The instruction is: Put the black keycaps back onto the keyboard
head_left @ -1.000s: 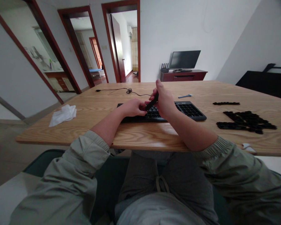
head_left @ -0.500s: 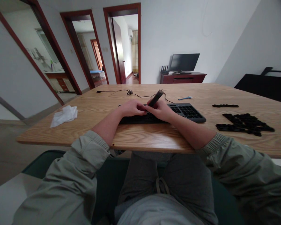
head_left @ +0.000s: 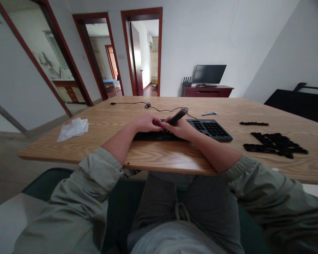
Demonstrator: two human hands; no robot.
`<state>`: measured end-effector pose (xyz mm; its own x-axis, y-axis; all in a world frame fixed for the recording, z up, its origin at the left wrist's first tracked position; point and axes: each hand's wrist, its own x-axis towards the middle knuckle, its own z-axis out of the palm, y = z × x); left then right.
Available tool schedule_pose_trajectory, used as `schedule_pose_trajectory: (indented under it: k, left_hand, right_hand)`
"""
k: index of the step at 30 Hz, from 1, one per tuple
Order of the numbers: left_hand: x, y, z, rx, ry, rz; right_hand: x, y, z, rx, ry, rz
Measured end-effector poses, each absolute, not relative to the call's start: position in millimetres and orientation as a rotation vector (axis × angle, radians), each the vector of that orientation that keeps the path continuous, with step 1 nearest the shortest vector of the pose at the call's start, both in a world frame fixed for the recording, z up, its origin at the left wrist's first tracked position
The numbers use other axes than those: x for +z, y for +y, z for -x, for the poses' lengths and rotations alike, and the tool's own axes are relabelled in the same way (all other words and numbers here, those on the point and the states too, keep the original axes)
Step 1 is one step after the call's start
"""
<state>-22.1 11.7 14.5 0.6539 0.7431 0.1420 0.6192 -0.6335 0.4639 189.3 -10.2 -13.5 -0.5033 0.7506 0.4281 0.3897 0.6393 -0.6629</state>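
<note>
So a long black bar-shaped piece is being held over the black keyboard, tilted so its far end is pointing up and away from the hands. It's being gripped at the low end by the right hand, fingers closed around it, and it's also being touched by the left hand, whose fingertips are being pressed in right next to the right hand's. Whether the left hand's fingers are actually being pinched on the piece or just rested against it can't really be told, too small. Both hands are being rested on the middle of the keyboard, which is being mostly covered there; only the number-pad end is being left visible, just right of the right hand.

Well off to the right of the right hand, a pile of loose black keycaps is being kept on the wooden table, with a short row of keycaps just beyond it. A small blue tool is lying past the keyboard. Far left of the left hand, a crumpled white cloth is sitting. The keyboard cable is being trailed across the far side.
</note>
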Motion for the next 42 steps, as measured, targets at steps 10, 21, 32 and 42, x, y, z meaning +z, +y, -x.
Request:
schedule_pose_trajectory:
  k: [10,21,32,42]
  left_hand:
    - [29.7,11.9,47.1,0.307,1.177,-2.406]
    - [27.0,15.9,47.9,0.357,1.153,-2.434]
    - [26.6,10.7,37.4,0.86,0.962,-2.31]
    - [15.5,6.7,8.8,1.122,0.897,-2.296]
  right_hand:
    - [-16.0,-10.9,-182.3,0.558,-2.168,0.878]
    - [-15.6,-2.8,-181.1,0.57,-2.206,0.887]
    - [-7.5,-1.1,-178.8,0.537,-2.296,0.718]
    - [-18.5,6.8,-185.8,0.618,-2.075,0.75]
